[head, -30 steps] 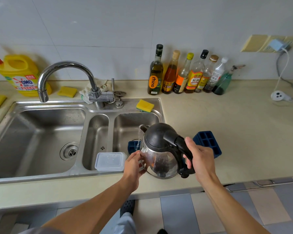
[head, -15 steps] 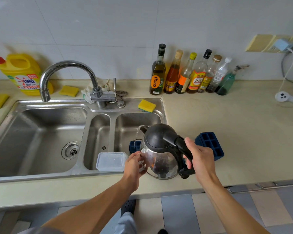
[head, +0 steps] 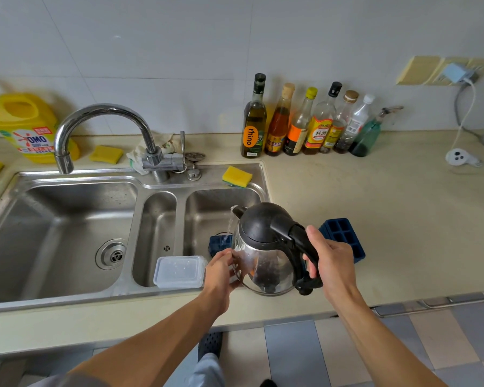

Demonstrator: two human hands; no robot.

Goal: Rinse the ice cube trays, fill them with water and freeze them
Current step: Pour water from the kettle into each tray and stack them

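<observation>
A steel kettle point(head: 266, 247) with a black lid is tilted over the right sink basin point(head: 207, 210). My right hand point(head: 331, 265) grips its black handle. My left hand point(head: 221, 270) rests with its fingers against the kettle's steel side. A thin stream of water falls from the spout onto a dark blue ice cube tray point(head: 220, 243) lying in that basin, mostly hidden by the kettle. A second dark blue ice cube tray point(head: 344, 236) sits on the counter just right of the kettle. A clear lidded tray point(head: 179, 270) rests on the sink's front rim.
The curved tap point(head: 101, 118) points over the large left basin point(head: 56, 233). Several bottles point(head: 305, 124) line the back wall. A yellow sponge point(head: 236, 176) lies on the sink's back rim, a yellow detergent jug point(head: 25, 127) at far left, a white plug point(head: 458, 157) at right.
The kettle stays tilted and keeps pouring. Both hands hold almost the same place; the view has shifted only slightly.
</observation>
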